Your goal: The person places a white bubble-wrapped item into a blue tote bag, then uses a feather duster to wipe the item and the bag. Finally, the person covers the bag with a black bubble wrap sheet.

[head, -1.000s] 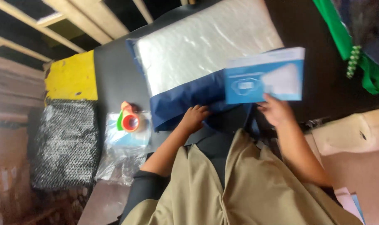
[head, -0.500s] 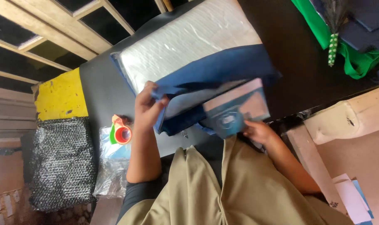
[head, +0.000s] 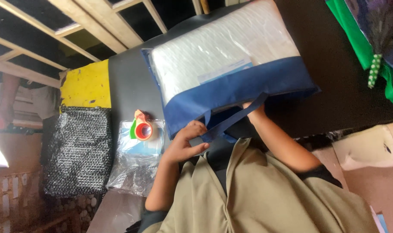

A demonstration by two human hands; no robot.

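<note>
Pillow (head: pixel 213 56) sits packed inside the blue-trimmed clear bag (head: pixel 244 84), a card already tucked in. Left hand (head: pixel 185 144) pinches the bag's open edge by the strap (head: pixel 233 118); right hand (head: pixel 252 108) reaches inside, grip hidden. Closing remains. Tape roll (head: pixel 143 129) lies just beyond the left hand.

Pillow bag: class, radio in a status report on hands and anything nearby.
Left hand gripping bag edge by strap. Right hand hidden inside pillow bag. Tape roll beside.

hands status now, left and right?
Left hand: pinching the lower edge of the blue bag.
Right hand: tucked inside the bag opening, grip cannot be told.
</note>
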